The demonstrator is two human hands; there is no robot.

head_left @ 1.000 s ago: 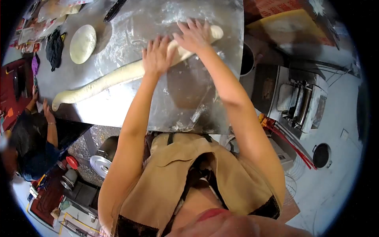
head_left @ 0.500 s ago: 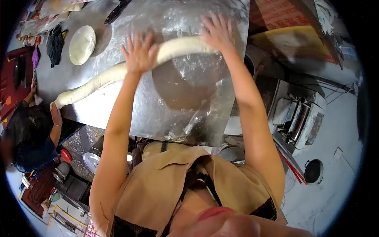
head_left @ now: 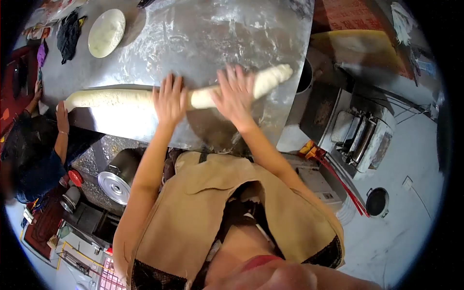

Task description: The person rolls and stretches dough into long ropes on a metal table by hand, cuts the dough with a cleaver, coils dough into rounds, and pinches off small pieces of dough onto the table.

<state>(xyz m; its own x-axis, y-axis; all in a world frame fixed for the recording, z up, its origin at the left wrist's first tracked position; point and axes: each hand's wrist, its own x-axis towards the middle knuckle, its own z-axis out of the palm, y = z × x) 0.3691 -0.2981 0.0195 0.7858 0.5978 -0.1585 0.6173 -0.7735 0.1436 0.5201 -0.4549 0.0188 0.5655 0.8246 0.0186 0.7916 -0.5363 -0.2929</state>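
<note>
A long, thick rope of pale dough [head_left: 113,98] lies across the floured metal table [head_left: 203,43]. My left hand [head_left: 170,100] rests flat on its middle, fingers stretched out and pointing away from me. Further right, my right hand [head_left: 236,94] presses on the dough with its fingers spread. The dough's lumpy right end sticks out beyond that hand, near the table's right edge. Another person's hand [head_left: 63,116] touches the rope's far left end. Under my palms the dough is hidden.
A pale, flour-dusted plate [head_left: 107,34] sits at the back left beside a crumpled black bag [head_left: 70,36]. Below the table's front edge stands a lidded metal pot [head_left: 116,186]. To the right is a machine with rollers [head_left: 362,140]. A co-worker [head_left: 36,154] is at the left.
Both my hands and the dough have come toward me. My right hand has moved left, closer to my left hand, uncovering the rope's right end. The rope lies less slanted.
</note>
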